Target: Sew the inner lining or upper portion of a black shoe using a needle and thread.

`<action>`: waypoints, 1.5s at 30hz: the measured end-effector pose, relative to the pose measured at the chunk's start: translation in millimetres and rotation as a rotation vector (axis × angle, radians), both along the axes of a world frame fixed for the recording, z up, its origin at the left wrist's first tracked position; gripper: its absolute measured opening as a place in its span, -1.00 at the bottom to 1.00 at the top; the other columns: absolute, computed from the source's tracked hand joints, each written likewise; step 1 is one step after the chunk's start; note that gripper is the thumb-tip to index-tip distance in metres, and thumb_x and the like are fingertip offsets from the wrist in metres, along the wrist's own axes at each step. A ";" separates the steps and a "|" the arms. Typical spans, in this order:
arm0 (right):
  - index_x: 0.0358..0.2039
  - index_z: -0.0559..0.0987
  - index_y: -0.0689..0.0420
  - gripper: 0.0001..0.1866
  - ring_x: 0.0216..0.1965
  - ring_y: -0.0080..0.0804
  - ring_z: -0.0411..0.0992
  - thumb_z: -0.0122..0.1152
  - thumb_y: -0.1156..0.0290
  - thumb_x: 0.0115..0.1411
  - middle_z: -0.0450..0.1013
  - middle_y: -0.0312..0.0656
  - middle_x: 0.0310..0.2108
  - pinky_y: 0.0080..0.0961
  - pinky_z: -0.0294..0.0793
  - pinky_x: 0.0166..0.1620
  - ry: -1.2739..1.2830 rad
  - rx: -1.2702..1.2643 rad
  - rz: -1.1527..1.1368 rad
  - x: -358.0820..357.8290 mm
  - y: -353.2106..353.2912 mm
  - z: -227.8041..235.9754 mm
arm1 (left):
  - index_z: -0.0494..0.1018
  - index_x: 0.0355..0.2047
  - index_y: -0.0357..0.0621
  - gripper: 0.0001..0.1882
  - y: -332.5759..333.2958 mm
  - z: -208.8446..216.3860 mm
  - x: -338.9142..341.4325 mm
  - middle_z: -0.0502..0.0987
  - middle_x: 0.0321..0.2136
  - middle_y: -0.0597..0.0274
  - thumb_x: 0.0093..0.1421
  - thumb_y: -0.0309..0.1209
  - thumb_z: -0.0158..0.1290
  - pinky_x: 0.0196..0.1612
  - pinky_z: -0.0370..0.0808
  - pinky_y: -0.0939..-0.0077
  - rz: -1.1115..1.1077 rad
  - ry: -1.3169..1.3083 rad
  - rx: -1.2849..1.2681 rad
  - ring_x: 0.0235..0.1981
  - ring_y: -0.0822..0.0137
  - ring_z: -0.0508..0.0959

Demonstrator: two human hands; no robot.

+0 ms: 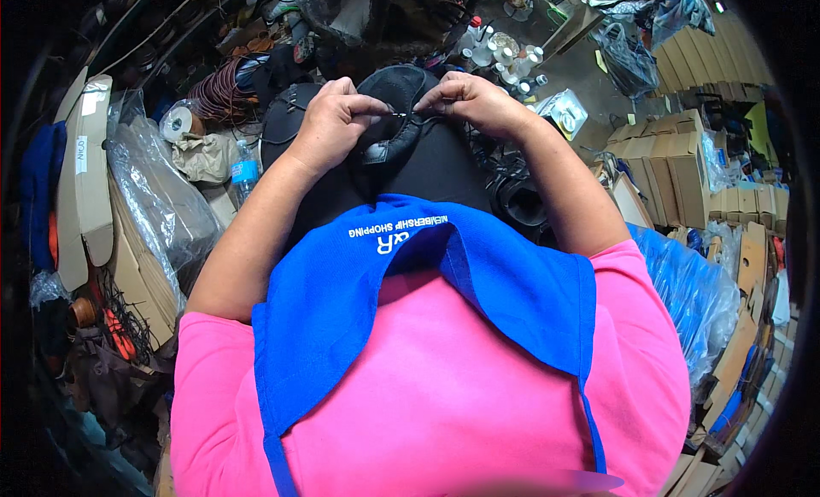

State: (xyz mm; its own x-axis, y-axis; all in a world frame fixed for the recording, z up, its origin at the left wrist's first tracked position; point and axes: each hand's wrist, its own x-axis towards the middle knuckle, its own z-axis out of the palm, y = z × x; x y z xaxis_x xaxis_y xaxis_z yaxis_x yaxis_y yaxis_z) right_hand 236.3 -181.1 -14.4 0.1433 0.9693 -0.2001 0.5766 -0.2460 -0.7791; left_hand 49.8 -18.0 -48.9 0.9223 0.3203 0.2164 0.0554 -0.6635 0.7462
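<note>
A black shoe point(395, 82) rests on my dark-clothed lap, its opening facing up and a pale patch inside its near end. From the left, my left hand point(333, 121) reaches over it with thumb and forefinger pinched together. A small pale, thin tip point(399, 114) shows at those fingertips; its kind is too small to make out. My right hand point(478, 102) pinches a thin black lace point(430, 118) at the shoe's right edge. The two sets of fingertips are a short gap apart. Another black shoe-like piece with a cord point(286, 112) lies beside my left wrist.
Plastic bottles point(504, 57) stand beyond my right hand, near a metal can point(562, 112). Cardboard boxes point(662, 159) and a blue plastic-wrapped bundle point(683, 283) are at right. On the left are a tape roll point(177, 122), a water bottle point(244, 170) and plastic-covered cardboard point(158, 198).
</note>
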 end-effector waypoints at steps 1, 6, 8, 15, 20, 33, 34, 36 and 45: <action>-0.21 0.62 -0.01 -0.81 -0.21 -0.48 0.33 0.13 0.40 0.16 0.36 -0.31 -0.37 -0.56 0.30 -0.07 -0.008 -0.002 0.001 0.2 -0.1 -0.1 | 0.60 -0.35 -0.01 -0.78 0.1 -0.2 -0.1 0.29 -0.56 0.26 -0.05 -0.55 0.17 -0.29 0.32 0.49 -0.003 0.004 -0.015 -0.41 0.31 0.34; -0.19 0.62 -0.02 -0.79 -0.21 -0.49 0.33 0.14 0.40 0.15 0.37 -0.31 -0.36 -0.57 0.30 -0.06 0.009 -0.016 0.015 1.3 -1.1 -2.1 | 0.61 -0.37 -0.01 -0.79 0.2 -4.6 4.0 0.32 -0.56 0.26 -0.07 -0.55 0.18 -0.29 0.35 0.46 -0.031 0.022 0.001 -0.39 0.28 0.38; -0.17 0.62 -0.02 -0.76 -0.21 -0.50 0.33 0.15 0.40 0.13 0.37 -0.31 -0.35 -0.58 0.30 -0.07 0.072 -0.059 -0.021 1.5 -0.9 -3.5 | 0.61 -0.39 0.02 -0.79 0.7 -6.5 9.6 0.35 -0.55 0.26 -0.09 -0.53 0.19 -0.28 0.38 0.43 -0.039 0.022 -0.001 -0.37 0.26 0.41; -0.14 0.61 -0.03 -0.73 -0.22 -0.52 0.34 0.17 0.41 0.11 0.39 -0.31 -0.35 -0.59 0.31 -0.10 0.051 -0.031 -0.001 0.7 -4.3 -4.3 | 0.60 -0.34 -0.07 -0.78 9.6 -4.2 15.8 0.39 -0.50 0.25 -0.06 -0.56 0.18 -0.27 0.40 0.52 -0.150 0.069 -0.190 -0.41 0.32 0.44; -0.13 0.60 0.04 -0.71 -0.30 -0.62 0.38 0.21 0.47 0.09 0.49 -0.35 -0.35 -0.63 0.37 -0.17 0.155 -0.019 -0.132 -8.1 -10.0 -11.2 | 0.61 -0.33 -0.09 -0.79 5.4 -5.0 8.3 0.50 -0.43 0.23 -0.05 -0.55 0.18 -0.28 0.45 0.55 -0.070 0.184 -0.055 -0.37 0.35 0.53; -0.36 0.59 0.19 -0.83 -0.42 -0.69 0.37 0.33 0.44 0.01 0.49 -0.38 -0.47 -0.68 0.38 -0.31 0.386 -0.002 -0.263 -17.0 4.3 -15.0 | 0.51 -0.39 -0.15 -0.79 -15.9 7.5 22.2 0.54 -0.45 0.18 -0.10 -0.56 0.18 -0.32 0.45 0.49 -0.051 0.151 -0.050 -0.44 0.36 0.53; -0.41 0.60 0.19 -0.83 -0.40 -0.68 0.39 0.35 0.42 -0.01 0.51 -0.35 -0.48 -0.65 0.39 -0.27 0.273 -0.055 -0.263 -15.5 6.3 -12.9 | 0.53 -0.43 -0.10 -0.84 -14.3 12.2 23.0 0.54 -0.43 0.15 -0.11 -0.48 0.18 -0.25 0.41 0.35 -0.077 0.073 0.193 -0.35 0.20 0.52; -0.44 0.59 0.20 -0.83 -0.42 -0.68 0.39 0.36 0.40 -0.02 0.51 -0.35 -0.50 -0.65 0.39 -0.29 0.264 -0.044 -0.219 -10.9 7.5 -8.1 | 0.52 -0.42 -0.09 -0.85 -9.1 20.8 21.8 0.53 -0.44 0.19 -0.08 -0.45 0.17 -0.23 0.38 0.32 -0.115 0.100 0.258 -0.31 0.18 0.50; -0.45 0.55 0.13 -0.83 -0.39 -0.68 0.34 0.33 0.33 0.03 0.41 -0.38 -0.46 -0.70 0.32 -0.31 0.487 0.017 -0.221 8.0 -11.9 -16.9 | 0.47 -0.33 -0.17 -0.85 -1.8 25.7 10.4 0.53 -0.43 0.01 0.05 -0.47 0.07 -0.27 0.44 0.30 -0.126 0.229 0.028 -0.36 0.05 0.52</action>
State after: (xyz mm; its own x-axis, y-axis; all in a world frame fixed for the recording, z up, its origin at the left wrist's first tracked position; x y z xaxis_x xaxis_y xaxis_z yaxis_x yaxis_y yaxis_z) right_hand 244.4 -193.0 -31.3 0.2384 0.9303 -0.2787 0.0831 -0.3055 -0.9486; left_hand 60.2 -19.8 -23.2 0.9805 0.1967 0.0043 0.1365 -0.6959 0.7051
